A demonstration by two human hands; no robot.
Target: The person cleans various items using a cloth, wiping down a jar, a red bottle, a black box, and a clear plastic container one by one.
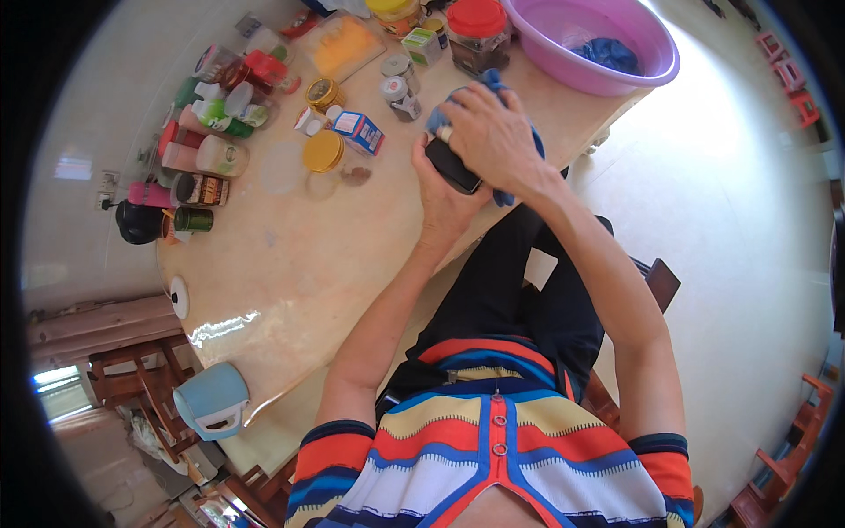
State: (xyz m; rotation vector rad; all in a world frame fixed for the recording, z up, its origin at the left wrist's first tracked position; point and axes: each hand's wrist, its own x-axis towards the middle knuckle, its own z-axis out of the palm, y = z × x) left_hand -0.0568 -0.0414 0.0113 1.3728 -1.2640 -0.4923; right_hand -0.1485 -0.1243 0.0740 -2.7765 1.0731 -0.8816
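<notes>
My left hand (439, 198) grips a small black box-like container (452, 165) near the table's front edge. Over its far end lies my right hand (492, 135), pressing on a blue cloth (492, 79) that spreads behind and beneath the hands. A pale, rounded part (445, 134) shows between the fingers; what it belongs to cannot be told. Just beyond the hands, to the left, stand a small jar with a white lid (399, 99) and another grey-lidded jar (398, 66). A jar with a gold lid (323, 152) and a blue and white carton (358, 132) are farther left.
A purple plastic basin (594, 79) with dark blue cloth inside stands at the table's back right. Nearby is a red-lidded jar (476, 39). Bottles and jars crowd the wall side at left. A light blue pitcher (211, 396) sits at the table's lower-left edge.
</notes>
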